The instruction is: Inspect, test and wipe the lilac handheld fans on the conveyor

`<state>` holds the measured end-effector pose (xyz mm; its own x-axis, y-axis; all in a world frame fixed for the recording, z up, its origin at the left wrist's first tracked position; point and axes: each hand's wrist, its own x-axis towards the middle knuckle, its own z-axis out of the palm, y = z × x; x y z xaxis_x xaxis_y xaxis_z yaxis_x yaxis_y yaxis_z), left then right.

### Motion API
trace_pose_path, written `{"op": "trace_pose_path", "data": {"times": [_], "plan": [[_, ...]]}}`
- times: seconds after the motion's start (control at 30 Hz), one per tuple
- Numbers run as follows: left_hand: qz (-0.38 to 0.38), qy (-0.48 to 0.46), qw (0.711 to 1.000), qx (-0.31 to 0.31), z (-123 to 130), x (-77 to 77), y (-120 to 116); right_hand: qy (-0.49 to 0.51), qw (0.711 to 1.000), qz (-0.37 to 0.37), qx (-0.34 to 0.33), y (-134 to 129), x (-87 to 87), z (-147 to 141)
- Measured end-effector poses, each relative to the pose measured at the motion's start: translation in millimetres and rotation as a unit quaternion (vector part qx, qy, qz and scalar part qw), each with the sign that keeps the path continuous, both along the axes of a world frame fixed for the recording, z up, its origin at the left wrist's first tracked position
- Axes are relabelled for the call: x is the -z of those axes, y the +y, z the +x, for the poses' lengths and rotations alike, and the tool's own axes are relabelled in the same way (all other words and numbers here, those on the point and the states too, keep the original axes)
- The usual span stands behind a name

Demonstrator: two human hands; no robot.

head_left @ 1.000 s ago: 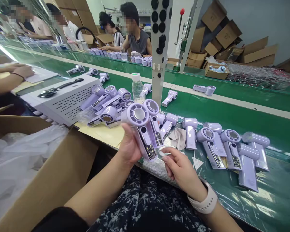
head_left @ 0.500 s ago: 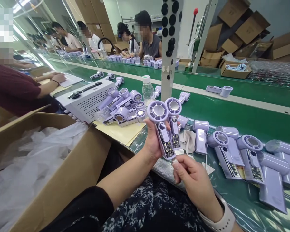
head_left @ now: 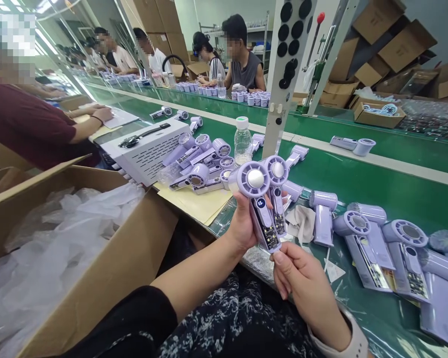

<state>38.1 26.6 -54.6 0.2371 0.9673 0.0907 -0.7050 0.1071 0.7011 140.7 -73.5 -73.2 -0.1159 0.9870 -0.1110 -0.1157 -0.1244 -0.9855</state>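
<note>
Two lilac handheld fans stand upright side by side in my left hand (head_left: 243,223), its fingers wrapped round their handles. The front fan (head_left: 263,214) shows a round grille with a silver centre, a small lit display with digits and a bare circuit board in its handle. Behind it, the second fan (head_left: 278,199) is partly covered. My right hand (head_left: 302,273) is closed in a pinch at the bottom end of the front fan's handle. What its fingertips hold there is hidden.
More lilac fans (head_left: 406,258) lie to the right, and a pile (head_left: 205,164) rests on yellow paper (head_left: 190,201). Close by are a bottle (head_left: 242,141), a grey cloth (head_left: 302,221), a white metal box (head_left: 149,149) and a carton of plastic bags (head_left: 160,233). A co-worker's arm (head_left: 85,129) is at left.
The front fan's display now shows lit digits, where it was dark before. The view has turned slightly, so the surroundings sit further right. Both hands keep their hold.
</note>
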Motion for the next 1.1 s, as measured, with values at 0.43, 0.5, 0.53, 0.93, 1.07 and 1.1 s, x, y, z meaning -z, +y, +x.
{"op": "trace_pose_path", "data": {"times": [0.43,0.5,0.53,0.93,1.07,1.1], "plan": [[-0.024,-0.086,0.995,0.055,-8,-14.6,-6,-0.143,0.979,0.129,0.071,-3,-1.3,6],[0.005,-0.068,0.996,0.058,-7,-13.9,-9,-0.103,0.989,0.082,0.073,-4,2.5,4],[0.017,-0.053,0.997,0.051,-6,-12.5,-11,-0.064,0.993,0.062,0.077,-4,5.1,2],[-0.007,-0.004,0.999,0.046,-6,3.8,-10,-0.109,0.981,0.113,0.111,-1,16.9,11],[0.037,0.037,0.998,0.045,-20,-8.5,-8,-0.082,0.975,0.119,0.172,15,19.5,12],[0.061,0.073,0.992,0.078,-25,-11.4,-8,-0.041,0.979,0.115,0.163,18,18.7,13]]}}
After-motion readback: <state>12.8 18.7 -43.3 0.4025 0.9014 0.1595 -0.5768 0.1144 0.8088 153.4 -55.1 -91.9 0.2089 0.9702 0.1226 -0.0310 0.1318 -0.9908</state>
